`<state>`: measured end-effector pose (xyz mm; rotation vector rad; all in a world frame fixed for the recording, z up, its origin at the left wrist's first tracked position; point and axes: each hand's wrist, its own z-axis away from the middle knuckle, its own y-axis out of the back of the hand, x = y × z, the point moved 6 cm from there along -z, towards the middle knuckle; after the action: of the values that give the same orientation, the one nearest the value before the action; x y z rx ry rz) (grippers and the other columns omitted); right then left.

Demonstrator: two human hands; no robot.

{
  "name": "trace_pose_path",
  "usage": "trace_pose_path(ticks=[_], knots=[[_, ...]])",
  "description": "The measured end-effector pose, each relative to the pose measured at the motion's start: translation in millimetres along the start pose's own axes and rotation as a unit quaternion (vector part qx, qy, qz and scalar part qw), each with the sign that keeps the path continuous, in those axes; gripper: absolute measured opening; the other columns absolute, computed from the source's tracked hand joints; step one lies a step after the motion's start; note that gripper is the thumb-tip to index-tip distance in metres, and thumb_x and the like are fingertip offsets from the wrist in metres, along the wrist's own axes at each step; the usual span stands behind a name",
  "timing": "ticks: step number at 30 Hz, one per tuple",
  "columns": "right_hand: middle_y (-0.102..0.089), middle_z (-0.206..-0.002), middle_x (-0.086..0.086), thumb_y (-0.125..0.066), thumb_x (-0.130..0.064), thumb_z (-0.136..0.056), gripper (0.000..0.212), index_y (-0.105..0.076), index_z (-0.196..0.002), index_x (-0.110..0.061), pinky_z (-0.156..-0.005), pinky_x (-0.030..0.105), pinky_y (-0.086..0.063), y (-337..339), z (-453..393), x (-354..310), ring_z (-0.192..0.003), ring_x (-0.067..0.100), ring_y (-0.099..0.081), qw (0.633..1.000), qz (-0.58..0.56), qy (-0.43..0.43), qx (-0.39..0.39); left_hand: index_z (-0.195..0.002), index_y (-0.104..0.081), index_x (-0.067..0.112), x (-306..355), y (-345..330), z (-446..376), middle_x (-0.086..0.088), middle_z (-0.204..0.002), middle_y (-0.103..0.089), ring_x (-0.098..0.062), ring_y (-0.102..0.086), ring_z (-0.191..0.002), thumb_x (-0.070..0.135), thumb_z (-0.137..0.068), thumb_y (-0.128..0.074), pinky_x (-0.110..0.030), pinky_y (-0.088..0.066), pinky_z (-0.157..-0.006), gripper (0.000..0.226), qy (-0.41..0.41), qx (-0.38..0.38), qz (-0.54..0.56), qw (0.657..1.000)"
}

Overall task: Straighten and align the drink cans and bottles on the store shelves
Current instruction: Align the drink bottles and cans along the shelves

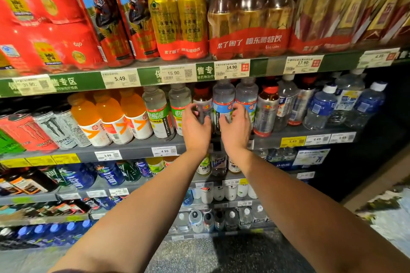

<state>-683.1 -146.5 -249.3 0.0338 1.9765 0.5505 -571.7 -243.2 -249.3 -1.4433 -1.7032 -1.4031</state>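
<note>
On the middle shelf (137, 147) stands a row of drink bottles. My left hand (196, 127) curls its fingers and thumb round a dark red-capped bottle (202, 95) with a silver label. Right beside it, my right hand (235, 127) grips a clear bottle with a blue label (223, 97); its fingers reach in between this one and a second blue-labelled bottle (247, 93). Both bottles stand upright, and the hands hide their lower halves. Left of them are green-labelled clear bottles (156, 108) and orange drink bottles (111, 111).
Monster cans (53, 128) lean at the far left of the same shelf. Another red-capped bottle (267, 108) and water bottles (321, 106) stand to the right. Shrink-wrapped packs (248, 17) fill the upper shelf; price tags (164, 150) line the shelf edges. Lower shelves hold more bottles.
</note>
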Motion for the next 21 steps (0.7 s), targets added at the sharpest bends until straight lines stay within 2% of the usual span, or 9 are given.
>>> trace_pose_path(ticks=[3,5,7,10,14,17,21], knots=[[-0.065,-0.106,0.008,-0.068,-0.039,-0.085,0.062,-0.039,-0.136,-0.02,-0.069,0.035,-0.048,4,-10,-21,-0.095,0.027,-0.062,0.999,0.044,0.027,-0.016,-0.14,-0.043,0.016,9,8,-6,-0.001,-0.09,-0.067,-0.021,-0.063,-0.086,0.029,-0.087,-0.069,-0.039,-0.052,-0.079,0.061,-0.029,-0.011,-0.062,0.998],[-0.067,-0.102,0.012,-0.067,-0.045,-0.085,0.072,-0.03,-0.141,-0.019,-0.062,0.033,-0.042,1,-18,-30,-0.09,0.032,-0.064,0.995,0.081,0.019,-0.052,-0.145,-0.036,0.014,17,8,-13,-0.009,-0.089,-0.071,-0.031,-0.067,-0.086,0.039,-0.088,-0.065,-0.039,-0.049,-0.069,0.069,-0.054,-0.033,-0.133,0.989],[-0.067,-0.101,0.016,-0.066,-0.046,-0.084,0.07,-0.033,-0.137,-0.013,-0.059,0.033,-0.04,-2,-26,-33,-0.091,0.037,-0.065,0.99,0.118,0.022,-0.074,-0.14,-0.036,0.011,21,4,-22,-0.012,-0.096,-0.073,-0.034,-0.068,-0.09,0.039,-0.086,-0.066,-0.038,-0.047,-0.064,0.068,-0.065,-0.065,-0.18,0.979],[-0.066,-0.103,0.018,-0.066,-0.049,-0.084,0.064,-0.041,-0.128,-0.009,-0.063,0.038,-0.045,-1,-35,-34,-0.095,0.04,-0.064,0.985,0.144,0.015,-0.092,-0.132,-0.039,0.007,24,0,-27,-0.015,-0.103,-0.071,-0.037,-0.067,-0.096,0.031,-0.083,-0.071,-0.038,-0.047,-0.066,0.063,-0.063,-0.098,-0.206,0.971],[-0.066,-0.098,0.016,-0.069,-0.051,-0.083,0.067,-0.041,-0.128,-0.01,-0.062,0.039,-0.048,8,-36,-36,-0.092,0.039,-0.064,0.986,0.143,0.04,-0.071,-0.123,-0.047,0.009,25,10,-27,-0.01,-0.098,-0.072,-0.034,-0.067,-0.095,0.032,-0.084,-0.072,-0.036,-0.046,-0.066,0.052,-0.051,-0.062,-0.175,0.981],[-0.053,-0.115,0.014,-0.073,-0.049,-0.079,0.067,-0.042,-0.127,-0.014,-0.067,0.043,-0.053,13,-27,-39,-0.092,0.039,-0.062,0.985,0.137,0.094,-0.047,-0.119,-0.052,0.014,24,19,-23,-0.003,-0.098,-0.071,-0.027,-0.067,-0.093,0.042,-0.08,-0.075,-0.035,-0.049,-0.067,0.053,-0.079,-0.03,-0.143,0.986],[-0.041,-0.131,0.01,-0.077,-0.045,-0.076,0.066,-0.044,-0.122,-0.013,-0.068,0.047,-0.055,16,-14,-43,-0.095,0.037,-0.061,0.982,0.117,0.148,-0.03,-0.11,-0.055,0.015,22,28,-16,-0.004,-0.105,-0.055,-0.024,-0.058,-0.099,0.045,-0.075,-0.079,-0.037,-0.05,-0.076,0.052,-0.123,0.005,-0.12,0.985]])
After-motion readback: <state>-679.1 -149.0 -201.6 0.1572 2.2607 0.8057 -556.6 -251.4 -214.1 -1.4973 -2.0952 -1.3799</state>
